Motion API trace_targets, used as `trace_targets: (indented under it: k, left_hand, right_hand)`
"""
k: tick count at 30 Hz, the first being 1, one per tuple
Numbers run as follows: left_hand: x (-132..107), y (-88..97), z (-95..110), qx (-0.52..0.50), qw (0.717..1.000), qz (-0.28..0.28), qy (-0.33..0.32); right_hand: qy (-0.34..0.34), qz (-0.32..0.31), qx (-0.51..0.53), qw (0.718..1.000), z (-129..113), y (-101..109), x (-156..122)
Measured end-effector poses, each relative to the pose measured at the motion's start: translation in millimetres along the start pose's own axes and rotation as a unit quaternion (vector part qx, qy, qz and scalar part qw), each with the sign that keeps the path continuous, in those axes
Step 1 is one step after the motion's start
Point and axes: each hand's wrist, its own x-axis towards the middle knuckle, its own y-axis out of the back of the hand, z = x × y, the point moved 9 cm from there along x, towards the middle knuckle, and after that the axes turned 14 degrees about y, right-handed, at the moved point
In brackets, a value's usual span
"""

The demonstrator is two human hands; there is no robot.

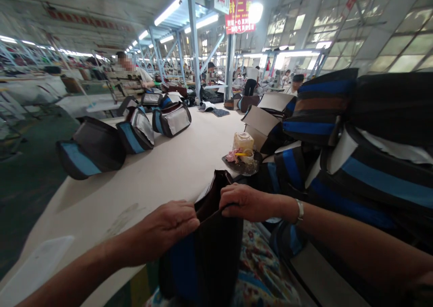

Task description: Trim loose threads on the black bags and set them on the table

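Note:
A dark bag piece [216,253] with a blue stripe stands upright on my lap, against the table edge. My left hand [169,228] grips its upper edge from the left, thumb along the rim. On the right, my right hand [243,202] pinches the same rim, fingers curled over it; a silver bracelet [299,211] is on that wrist. Between the hands the mouth of the bag piece gapes, showing a dark lining. Its lower end is cut off by the frame.
A pale table [176,162] stretches ahead. A dark tray [241,165] with a glue container [243,141] stands beyond my right hand. Stacked striped bag pieces [379,176] crowd the right; several more, such as a blue-striped one [91,149], sit at left. Co-workers are farther back.

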Motion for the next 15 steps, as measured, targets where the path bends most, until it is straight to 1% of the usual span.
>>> trace_targets:
  k: [2, 4, 6, 8, 9, 11, 13, 14, 15]
  left_hand:
    - [0, 1.0, 2, -0.039, 0.999, -0.027, 0.027]
    - [2, -1.0, 1, -0.070, 0.994, -0.040, 0.068]
    - [3, -5.5, -3, -0.087, 0.991, -0.041, 0.097]
    - [5, -9.1, -7, -0.097, 0.989, -0.031, 0.111]
    - [5, -10.3, -10, -0.102, 0.988, -0.025, 0.116]
    - [6, -11.8, -14, -0.119, 0.984, -0.022, 0.128]
    - [5, -12.1, -17, -0.142, 0.980, -0.026, 0.139]
    - [5, -11.7, -17, -0.151, 0.978, -0.027, 0.144]
    - [5, -10.9, -17, -0.156, 0.976, -0.026, 0.148]
  right_hand:
    - [0.010, 0.004, 0.000, 1.000, 0, -5, 5]
    - [0.015, 0.000, -0.001, 1.000, 1, -8, 9]
    - [0.014, 0.000, -0.005, 1.000, 3, -10, 10]
    - [0.013, 0.018, -0.008, 1.000, 5, -10, 8]
    - [0.013, 0.043, -0.012, 0.999, 5, -7, 7]
    - [0.016, 0.120, -0.044, 0.992, 0, 0, 2]
    - [0.033, 0.193, -0.121, 0.973, -12, 7, -4]
    - [0.047, 0.209, -0.170, 0.962, -21, 7, -5]
    - [0.065, 0.208, -0.214, 0.952, -30, 4, -5]
